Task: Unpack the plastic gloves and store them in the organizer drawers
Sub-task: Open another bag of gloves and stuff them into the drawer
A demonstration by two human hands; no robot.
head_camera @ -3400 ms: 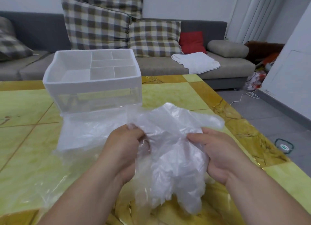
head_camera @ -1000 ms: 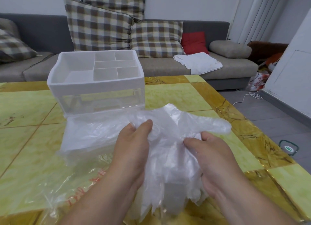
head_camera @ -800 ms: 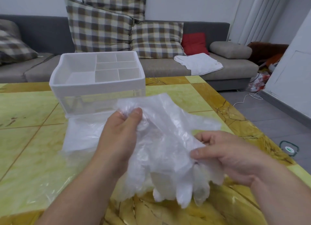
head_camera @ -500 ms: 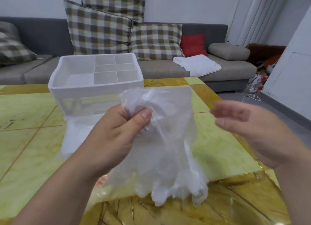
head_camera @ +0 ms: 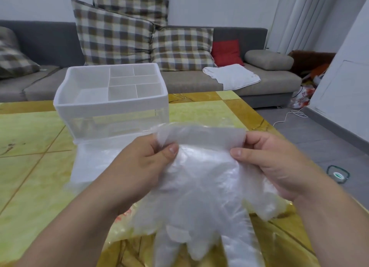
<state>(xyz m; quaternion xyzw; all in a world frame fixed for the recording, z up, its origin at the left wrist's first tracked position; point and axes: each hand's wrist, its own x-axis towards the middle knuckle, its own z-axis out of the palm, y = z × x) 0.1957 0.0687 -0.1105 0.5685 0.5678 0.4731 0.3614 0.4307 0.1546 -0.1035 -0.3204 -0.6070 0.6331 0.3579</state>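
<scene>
Just the one cam here: head-worn, wide-angle, facing forward and tipped down over the table (head_camera: pixel 30 147). Both hands are right up near the lens, left hand (head_camera: pixel 139 167) around 7 o'clock, right hand (head_camera: pixel 279 167) around 4, and the plastic gloves (head_camera: pixel 199 177) they pinch fill the near middle. The organizer (head_camera: pixel 111 109) is farther out at 10 o'clock, and the sofa (head_camera: pixel 189 83) runs across the far end at 12.

The 2 forearms reach forward from the lower edge. The left hand (head_camera: pixel 143 167) and the right hand (head_camera: pixel 273 163) are side by side, each pinching the top edge of the plastic gloves (head_camera: pixel 199 179) between thumb and fingers.
</scene>
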